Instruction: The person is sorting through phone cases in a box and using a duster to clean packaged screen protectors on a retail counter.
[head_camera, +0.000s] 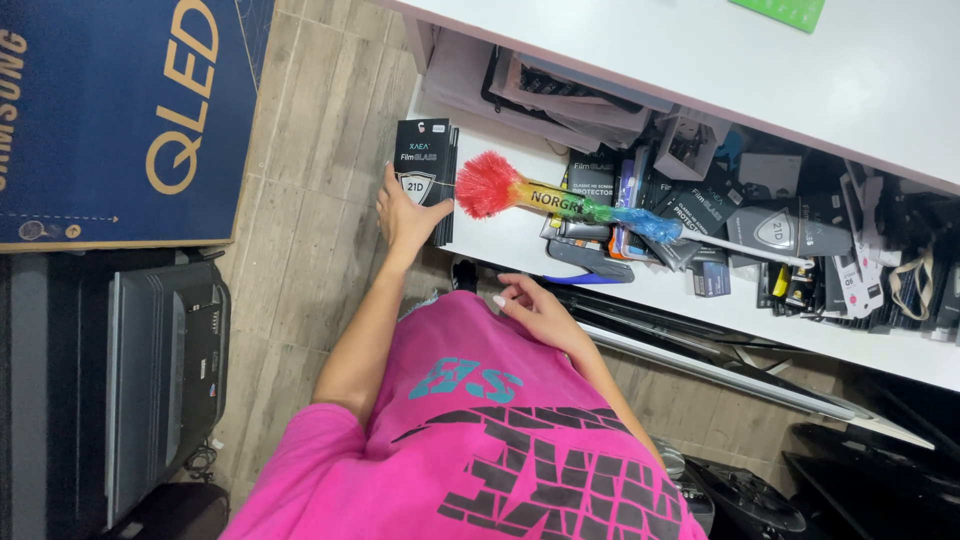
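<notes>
My left hand reaches out to a stack of flat black boxes standing at the left end of a white shelf. Its fingers lie along the stack's left edge and its thumb across the front. A rainbow-coloured feather duster with a red tuft lies on the shelf just right of the boxes. My right hand hovers low by the shelf's front edge, over my pink shirt, with fingers loosely apart and nothing in it.
Many small dark packages crowd the right part of the shelf, under a white tabletop. A big blue cardboard box and a dark flat screen stand on the wooden floor at left. Black devices sit at lower right.
</notes>
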